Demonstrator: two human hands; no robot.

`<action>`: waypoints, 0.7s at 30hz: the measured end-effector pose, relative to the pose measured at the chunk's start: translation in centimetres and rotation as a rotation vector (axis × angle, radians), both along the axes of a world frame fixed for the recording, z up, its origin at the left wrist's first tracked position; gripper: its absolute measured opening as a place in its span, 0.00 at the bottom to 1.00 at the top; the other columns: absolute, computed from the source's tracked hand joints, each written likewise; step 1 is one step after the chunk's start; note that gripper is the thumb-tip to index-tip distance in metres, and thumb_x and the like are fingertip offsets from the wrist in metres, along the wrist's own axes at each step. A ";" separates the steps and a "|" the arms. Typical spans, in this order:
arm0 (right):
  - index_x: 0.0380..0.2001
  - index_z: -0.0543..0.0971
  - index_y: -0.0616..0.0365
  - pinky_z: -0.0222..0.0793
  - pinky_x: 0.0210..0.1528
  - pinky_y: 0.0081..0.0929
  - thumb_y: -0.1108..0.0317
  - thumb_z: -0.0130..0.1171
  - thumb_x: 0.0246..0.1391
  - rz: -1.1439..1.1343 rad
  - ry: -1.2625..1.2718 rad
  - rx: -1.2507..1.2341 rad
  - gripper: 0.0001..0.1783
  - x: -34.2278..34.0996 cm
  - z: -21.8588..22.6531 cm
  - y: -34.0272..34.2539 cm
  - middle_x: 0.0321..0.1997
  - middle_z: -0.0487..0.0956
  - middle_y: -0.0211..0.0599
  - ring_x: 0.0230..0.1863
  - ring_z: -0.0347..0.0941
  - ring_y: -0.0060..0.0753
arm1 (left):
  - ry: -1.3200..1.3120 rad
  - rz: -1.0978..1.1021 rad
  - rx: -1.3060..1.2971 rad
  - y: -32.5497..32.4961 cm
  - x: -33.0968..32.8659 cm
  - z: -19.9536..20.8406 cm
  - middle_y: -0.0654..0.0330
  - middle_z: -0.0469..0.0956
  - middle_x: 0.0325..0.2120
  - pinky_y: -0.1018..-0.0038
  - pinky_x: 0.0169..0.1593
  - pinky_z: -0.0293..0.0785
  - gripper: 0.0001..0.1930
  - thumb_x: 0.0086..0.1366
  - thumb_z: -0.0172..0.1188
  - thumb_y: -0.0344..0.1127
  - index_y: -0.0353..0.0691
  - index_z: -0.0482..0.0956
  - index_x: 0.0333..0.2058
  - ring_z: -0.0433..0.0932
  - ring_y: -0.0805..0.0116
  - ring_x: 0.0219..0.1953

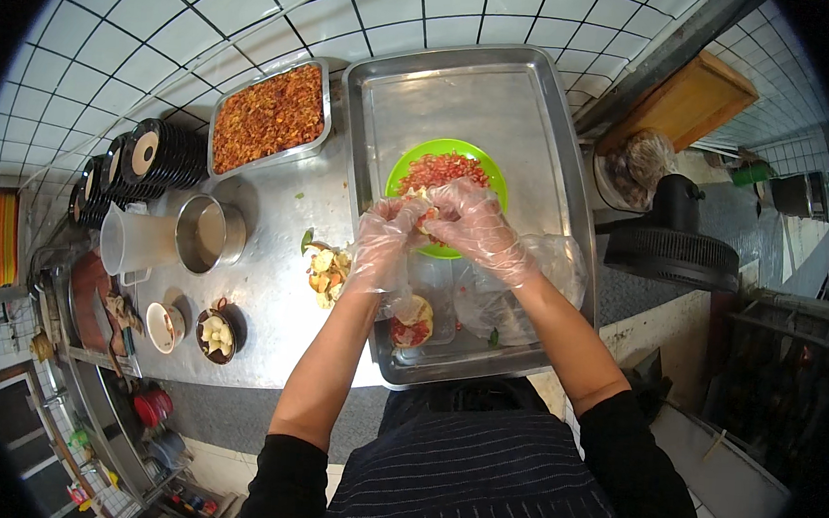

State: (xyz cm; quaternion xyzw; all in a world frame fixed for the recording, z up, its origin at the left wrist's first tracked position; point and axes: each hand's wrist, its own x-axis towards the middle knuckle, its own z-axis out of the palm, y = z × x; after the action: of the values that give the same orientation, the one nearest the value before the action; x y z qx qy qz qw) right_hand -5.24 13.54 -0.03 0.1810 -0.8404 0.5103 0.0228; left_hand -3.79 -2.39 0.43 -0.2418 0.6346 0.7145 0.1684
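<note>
Both my hands wear clear plastic gloves and meet over a bright green plate [495, 172] heaped with red pomegranate seeds [444, 171]. My left hand [386, 235] and my right hand [478, 227] close from either side on a small piece of pomegranate [427, 220], red with pale rind. The fingers cover much of it. Under my left wrist, a larger cut pomegranate piece [412, 323] sits in a clear plastic tub [443, 310]. A crumpled clear plastic bag [511, 303] lies beneath my right forearm. All this rests in a large metal tray [463, 91].
Pale peel scraps [326, 273] lie left of the tray. Further left stand a metal pot [209, 234], a plastic jug [135, 242], a white cup [164, 327], a bowl of peeled garlic [215, 334] and a pan of reddish-brown crumbly food [269, 117]. At right is a black fan [672, 242].
</note>
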 end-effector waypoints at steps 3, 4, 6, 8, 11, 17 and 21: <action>0.32 0.79 0.61 0.70 0.35 0.32 0.71 0.66 0.41 -0.016 -0.085 -0.038 0.12 0.3 0.2 -0.1 0.27 0.76 0.42 0.30 0.74 0.39 | 0.033 -0.016 0.105 0.0 0.2 -0.2 0.62 0.77 0.28 0.81 0.31 0.74 0.14 0.60 0.63 0.38 0.37 0.71 0.38 0.75 0.76 0.28; 0.32 0.79 0.61 0.70 0.35 0.32 0.71 0.65 0.41 -0.019 -0.139 -0.052 0.12 0.4 0.3 0.0 0.28 0.76 0.42 0.30 0.75 0.39 | 0.034 -0.007 0.136 0.0 0.3 -0.1 0.63 0.77 0.28 0.81 0.31 0.74 0.13 0.60 0.63 0.38 0.37 0.71 0.37 0.75 0.76 0.27; 0.33 0.78 0.62 0.71 0.36 0.32 0.71 0.65 0.42 -0.027 -0.221 -0.126 0.12 0.6 0.0 0.1 0.28 0.77 0.43 0.31 0.75 0.40 | 0.031 0.009 0.199 0.0 0.4 -0.2 0.63 0.77 0.28 0.80 0.32 0.74 0.13 0.60 0.63 0.38 0.38 0.71 0.36 0.74 0.77 0.27; 0.33 0.78 0.62 0.71 0.37 0.31 0.71 0.64 0.43 -0.034 -0.271 -0.246 0.11 0.7 -0.7 0.1 0.28 0.77 0.44 0.30 0.76 0.39 | 0.020 -0.004 0.213 -0.3 0.4 -0.8 0.64 0.76 0.28 0.80 0.31 0.73 0.12 0.59 0.63 0.38 0.38 0.72 0.36 0.73 0.77 0.26; 0.32 0.78 0.62 0.71 0.37 0.31 0.73 0.62 0.44 -0.056 -0.234 -0.183 0.09 0.6 -1.0 0.3 0.28 0.78 0.46 0.31 0.77 0.41 | 0.015 0.007 0.237 -0.2 0.5 -1.0 0.64 0.76 0.28 0.81 0.29 0.73 0.11 0.58 0.64 0.37 0.38 0.74 0.35 0.72 0.78 0.25; 0.29 0.76 0.63 0.71 0.35 0.37 0.76 0.57 0.45 -0.152 -0.072 0.018 0.05 1.0 -1.6 -0.6 0.30 0.78 0.52 0.33 0.76 0.50 | -0.016 0.057 0.244 0.3 0.4 -1.8 0.64 0.76 0.27 0.81 0.27 0.73 0.12 0.57 0.66 0.36 0.37 0.74 0.35 0.72 0.77 0.25; 0.31 0.77 0.63 0.70 0.35 0.39 0.76 0.57 0.45 -0.063 -0.071 -0.076 0.06 1.1 -1.1 -0.4 0.30 0.77 0.53 0.33 0.75 0.53 | -0.034 0.073 0.265 0.2 0.7 -2.1 0.63 0.76 0.29 0.81 0.28 0.74 0.13 0.57 0.65 0.37 0.36 0.74 0.36 0.74 0.76 0.27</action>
State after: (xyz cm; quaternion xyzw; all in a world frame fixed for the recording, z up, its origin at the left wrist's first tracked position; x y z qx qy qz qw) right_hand -4.11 13.11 -1.09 0.1352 -0.8260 0.5470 0.0157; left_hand -3.13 -2.15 -1.63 -0.2522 0.5226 0.7935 0.1835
